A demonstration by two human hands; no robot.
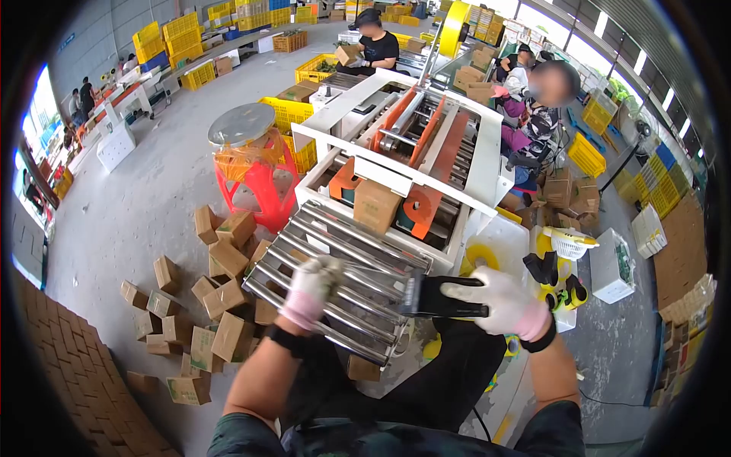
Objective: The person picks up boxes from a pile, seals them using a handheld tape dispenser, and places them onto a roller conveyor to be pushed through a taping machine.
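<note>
My left hand (314,283), in a pale glove, is held over the roller conveyor (335,312) with its fingers curled closed. I cannot tell what, if anything, is in them. My right hand (499,303), also gloved, grips a black handheld device (442,295) by its handle. The device's broad grey-edged end points left, over the right side of the rollers. Past the rollers, a brown carton (376,206) stands in the mouth of the white carton-sealing machine (472,199), between two orange guides.
Small cartons (225,298) lie heaped on the floor left of the rollers. A red stool (255,183) with a round grey top stands behind them. Stacked flat cardboard (76,365) is at the lower left. A white basket (569,242) stands right; people sit beyond the machine.
</note>
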